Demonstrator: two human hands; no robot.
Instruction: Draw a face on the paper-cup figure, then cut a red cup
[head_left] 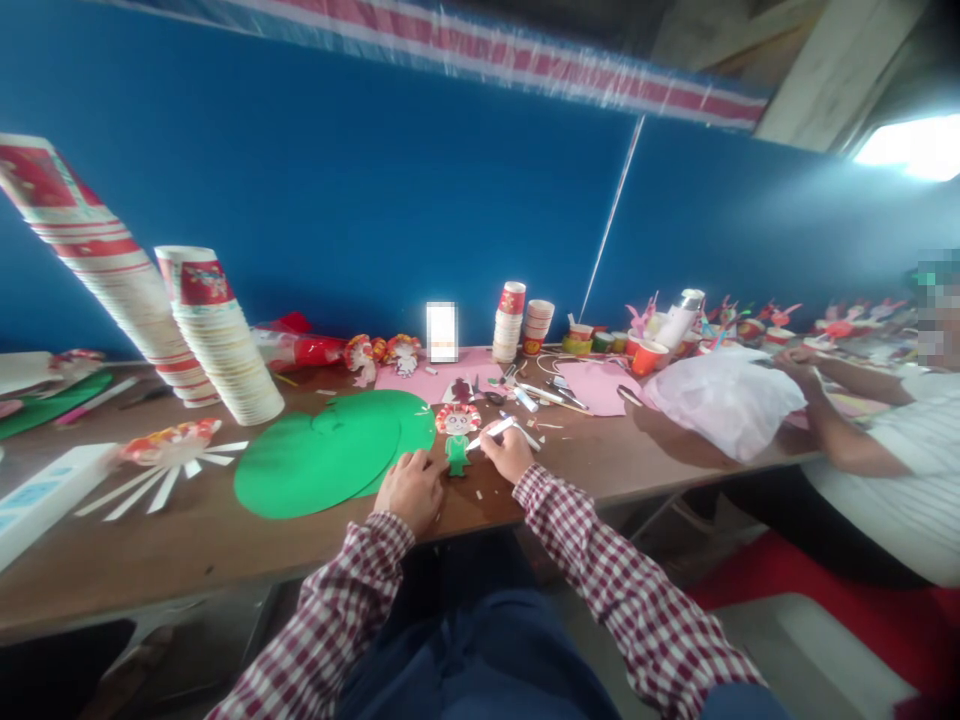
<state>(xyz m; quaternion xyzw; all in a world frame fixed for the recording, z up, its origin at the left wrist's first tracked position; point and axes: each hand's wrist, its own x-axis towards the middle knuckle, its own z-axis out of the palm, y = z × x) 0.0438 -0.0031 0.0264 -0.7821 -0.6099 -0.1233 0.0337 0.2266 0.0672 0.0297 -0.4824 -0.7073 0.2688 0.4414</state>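
A small paper doll (457,432) with a red-trimmed face and a green body lies on the brown table (225,530). My right hand (510,453) grips a white pen-like tool (491,432) whose tip touches the doll's right side. My left hand (410,488) rests on the table just left of the doll, fingers curled down beside the edge of two overlapping green paper discs (330,452). It holds nothing that I can see.
Tall leaning stacks of paper cups (217,335) stand at the left, shorter stacks (511,320) at the back. Pink paper sheets (592,385), scissors and scraps lie behind the doll. A seated person's arm (832,420) and a white plastic bag (724,395) occupy the right.
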